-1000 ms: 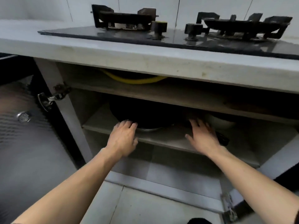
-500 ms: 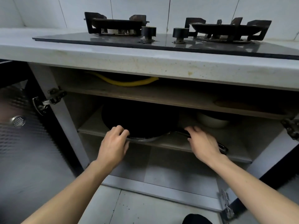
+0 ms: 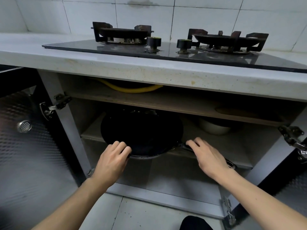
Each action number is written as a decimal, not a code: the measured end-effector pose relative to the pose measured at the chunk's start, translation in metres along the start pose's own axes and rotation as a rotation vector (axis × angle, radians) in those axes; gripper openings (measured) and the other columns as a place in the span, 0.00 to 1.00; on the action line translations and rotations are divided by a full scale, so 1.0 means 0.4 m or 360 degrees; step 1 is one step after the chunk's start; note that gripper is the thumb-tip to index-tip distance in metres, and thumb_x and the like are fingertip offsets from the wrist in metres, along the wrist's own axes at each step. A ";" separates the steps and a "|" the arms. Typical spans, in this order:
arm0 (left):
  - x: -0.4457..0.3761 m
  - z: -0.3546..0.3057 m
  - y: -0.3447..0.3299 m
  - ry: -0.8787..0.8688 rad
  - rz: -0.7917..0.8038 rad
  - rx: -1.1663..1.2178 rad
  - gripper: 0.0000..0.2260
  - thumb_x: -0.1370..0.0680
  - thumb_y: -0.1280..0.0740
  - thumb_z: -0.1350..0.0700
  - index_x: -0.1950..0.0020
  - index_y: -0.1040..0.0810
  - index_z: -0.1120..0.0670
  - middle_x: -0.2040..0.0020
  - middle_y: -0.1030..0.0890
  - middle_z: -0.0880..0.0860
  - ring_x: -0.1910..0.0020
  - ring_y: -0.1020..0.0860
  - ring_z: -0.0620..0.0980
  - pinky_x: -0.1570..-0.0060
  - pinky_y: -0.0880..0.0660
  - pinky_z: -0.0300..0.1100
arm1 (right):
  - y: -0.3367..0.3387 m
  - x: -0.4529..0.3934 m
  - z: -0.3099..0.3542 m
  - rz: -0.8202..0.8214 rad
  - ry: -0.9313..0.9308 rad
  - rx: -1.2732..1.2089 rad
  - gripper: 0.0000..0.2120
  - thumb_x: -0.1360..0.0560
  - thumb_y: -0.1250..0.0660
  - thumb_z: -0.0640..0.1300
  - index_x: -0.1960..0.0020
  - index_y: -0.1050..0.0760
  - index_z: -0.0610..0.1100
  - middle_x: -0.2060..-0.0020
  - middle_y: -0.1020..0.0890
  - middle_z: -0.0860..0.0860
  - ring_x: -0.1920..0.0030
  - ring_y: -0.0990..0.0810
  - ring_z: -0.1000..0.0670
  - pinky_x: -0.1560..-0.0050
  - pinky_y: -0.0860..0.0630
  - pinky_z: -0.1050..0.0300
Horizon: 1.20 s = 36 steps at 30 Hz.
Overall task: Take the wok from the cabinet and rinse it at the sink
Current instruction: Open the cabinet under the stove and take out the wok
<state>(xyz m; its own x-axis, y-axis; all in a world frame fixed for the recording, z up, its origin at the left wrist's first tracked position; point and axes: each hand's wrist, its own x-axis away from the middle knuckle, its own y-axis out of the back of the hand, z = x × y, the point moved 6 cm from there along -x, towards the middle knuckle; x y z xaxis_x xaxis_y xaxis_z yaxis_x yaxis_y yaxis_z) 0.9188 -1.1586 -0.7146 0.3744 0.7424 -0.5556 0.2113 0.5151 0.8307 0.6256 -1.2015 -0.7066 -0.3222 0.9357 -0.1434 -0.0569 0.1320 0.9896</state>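
Note:
A black wok (image 3: 141,131) lies on the middle shelf (image 3: 216,143) of the open cabinet under the stove, its front rim sticking out past the shelf edge. My left hand (image 3: 113,158) grips the wok's front-left rim with curled fingers. My right hand (image 3: 207,155) wraps around the wok's long dark handle, whose end (image 3: 231,163) shows past my wrist. No sink is in view.
A two-burner gas stove (image 3: 174,45) sits on the counter (image 3: 149,72) above. A pale bowl (image 3: 214,128) stands on the shelf right of the wok. A yellow hose (image 3: 132,88) runs under the counter. Both cabinet doors (image 3: 25,146) are open, hinges (image 3: 292,138) jutting out.
Both hands went from reaching into the shelf to taking hold: left on the rim, right on the handle. The wok has slid forward toward the shelf edge. My view has risen.

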 end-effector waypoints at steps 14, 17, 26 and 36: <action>0.045 -0.038 0.074 0.0007 0.0385 0.0042 0.12 0.31 0.27 0.65 0.56 0.28 0.54 0.60 0.31 0.50 0.62 0.32 0.53 0.61 0.37 0.44 | 0.046 0.059 0.003 0.0237 0.0035 -0.0037 0.32 0.38 0.35 0.26 0.39 0.34 0.50 0.46 0.32 0.49 0.51 0.28 0.46 0.64 0.31 0.54; 0.062 -0.071 0.159 0.0015 0.0498 0.0088 0.10 0.29 0.28 0.63 0.56 0.27 0.54 0.60 0.31 0.50 0.62 0.32 0.53 0.61 0.36 0.45 | 0.113 0.096 0.017 0.0355 0.0061 -0.0040 0.33 0.40 0.35 0.25 0.40 0.33 0.49 0.47 0.31 0.49 0.51 0.28 0.47 0.62 0.29 0.54; 0.100 -0.171 0.516 0.0154 0.0713 0.0246 0.11 0.29 0.27 0.61 0.56 0.29 0.54 0.61 0.30 0.51 0.63 0.31 0.53 0.62 0.35 0.45 | 0.392 0.224 0.105 0.0731 0.0206 -0.0066 0.33 0.37 0.37 0.25 0.40 0.36 0.53 0.48 0.32 0.51 0.47 0.29 0.46 0.51 0.27 0.52; 0.095 -0.270 0.931 0.0246 0.0824 0.0220 0.09 0.28 0.28 0.58 0.54 0.27 0.53 0.59 0.29 0.51 0.62 0.30 0.52 0.62 0.35 0.44 | 0.786 0.345 0.202 0.0826 0.0324 -0.0018 0.34 0.34 0.38 0.24 0.36 0.37 0.52 0.44 0.31 0.50 0.42 0.33 0.46 0.56 0.35 0.55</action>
<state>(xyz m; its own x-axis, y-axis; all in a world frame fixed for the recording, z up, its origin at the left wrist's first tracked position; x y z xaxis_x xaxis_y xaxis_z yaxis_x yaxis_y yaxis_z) 0.9143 -0.8925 -0.4304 0.3261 0.9432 -0.0638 0.1552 0.0131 0.9878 0.6396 -1.0046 -0.4144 -0.4864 0.7949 0.3627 0.1482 -0.3340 0.9308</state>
